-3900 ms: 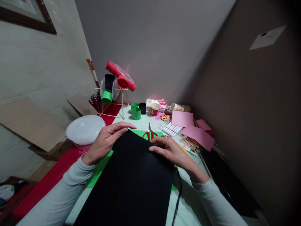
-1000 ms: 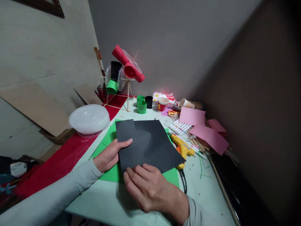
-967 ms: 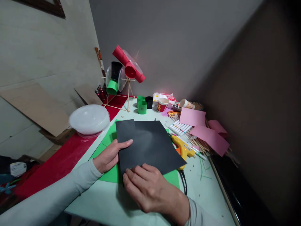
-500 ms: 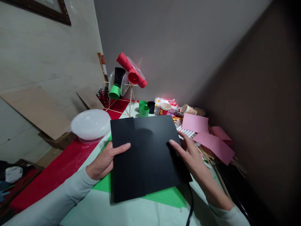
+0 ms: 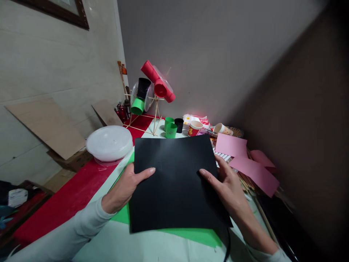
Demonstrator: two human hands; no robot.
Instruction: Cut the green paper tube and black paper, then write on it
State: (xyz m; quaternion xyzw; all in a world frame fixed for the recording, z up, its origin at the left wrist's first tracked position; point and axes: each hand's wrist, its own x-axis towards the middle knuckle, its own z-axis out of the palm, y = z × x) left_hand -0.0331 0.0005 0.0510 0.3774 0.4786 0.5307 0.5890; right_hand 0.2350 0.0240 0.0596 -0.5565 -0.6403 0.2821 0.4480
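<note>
no word, brand, number or sign can be read anywhere here. the red paper cup (image 5: 194,128) at the far side of the desk (image 5: 152,249) bears a yellow mark on its wall, too small to make out. the white packet (image 5: 195,119) behind it carries red print, blurred beyond reading. the paper cup lying on its side (image 5: 221,128) shows only small dots. the black sheet (image 5: 177,189) shows a plain face, as do the pink sheets (image 5: 231,145). the framed picture (image 5: 81,16) on the wall is cut off by the edge, so its content cannot be told.
</note>
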